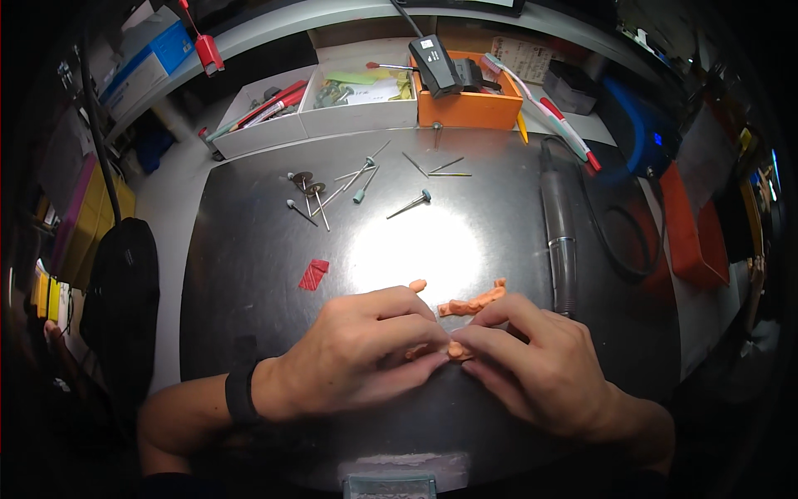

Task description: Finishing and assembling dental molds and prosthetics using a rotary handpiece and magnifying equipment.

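Both my hands meet low over the dark metal worktop (274,224). Between their fingertips is a small orange lumpy piece (458,353), which looks like part of a dental cast. My left hand (357,349), with a dark wristband, pinches its left side. The fingers of my right hand (544,362) are closed on its right side, hiding much of it. Just beyond my fingers lies a longer curved orange piece (472,304) with bumps like teeth. A small orange stub (418,285) shows past my left knuckles. Red ribbed film (313,275) lies further left.
Several rotary burs and discs (316,191) lie scattered on the worktop's far half. A grey handpiece (559,224) with a cord rests at right. Behind stand white trays (266,121) and an orange box (470,111). A brush (553,112) lies at far right.
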